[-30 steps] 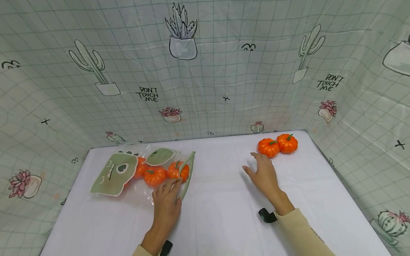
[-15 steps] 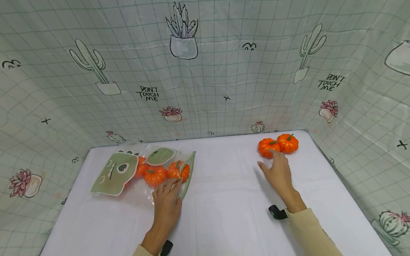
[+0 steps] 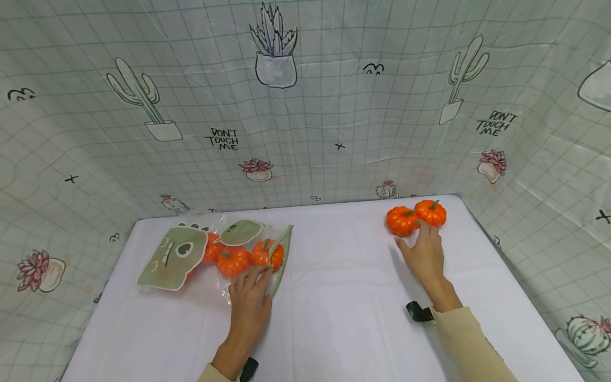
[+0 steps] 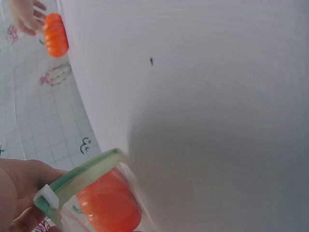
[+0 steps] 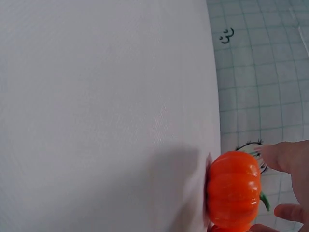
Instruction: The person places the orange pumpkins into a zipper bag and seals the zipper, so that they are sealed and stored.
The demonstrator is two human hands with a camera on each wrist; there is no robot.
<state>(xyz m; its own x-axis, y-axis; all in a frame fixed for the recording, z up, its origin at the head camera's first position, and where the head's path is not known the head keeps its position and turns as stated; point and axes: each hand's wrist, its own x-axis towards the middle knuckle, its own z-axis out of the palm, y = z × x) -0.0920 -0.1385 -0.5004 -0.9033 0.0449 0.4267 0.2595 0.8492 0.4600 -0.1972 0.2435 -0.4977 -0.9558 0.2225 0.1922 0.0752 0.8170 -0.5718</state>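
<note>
A clear zip bag (image 3: 176, 262) with a green cartoon face lies on the left of the table, its green-rimmed mouth to the right. Inside show several small orange pumpkins, one (image 3: 233, 262) in the middle and another (image 3: 261, 253) near the mouth. My left hand (image 3: 250, 300) pinches the bag's rim; the left wrist view shows a white slider (image 4: 47, 197) beside the fingers. At the far right, two more pumpkins, the left one (image 3: 401, 221) and the right one (image 3: 431, 213), sit side by side. My right hand (image 3: 425, 257) hovers at their near side, thumb and fingers spread.
A white cloth covers the table (image 3: 343, 297). Behind and beside it hangs a gridded curtain (image 3: 310, 106) printed with cacti. Black wrist-worn devices show at both sleeves, the right one (image 3: 419, 312) over the table.
My right hand has moved right, from in front of the left loose pumpkin to near the gap between the two. My left hand stays at the bag's mouth.
</note>
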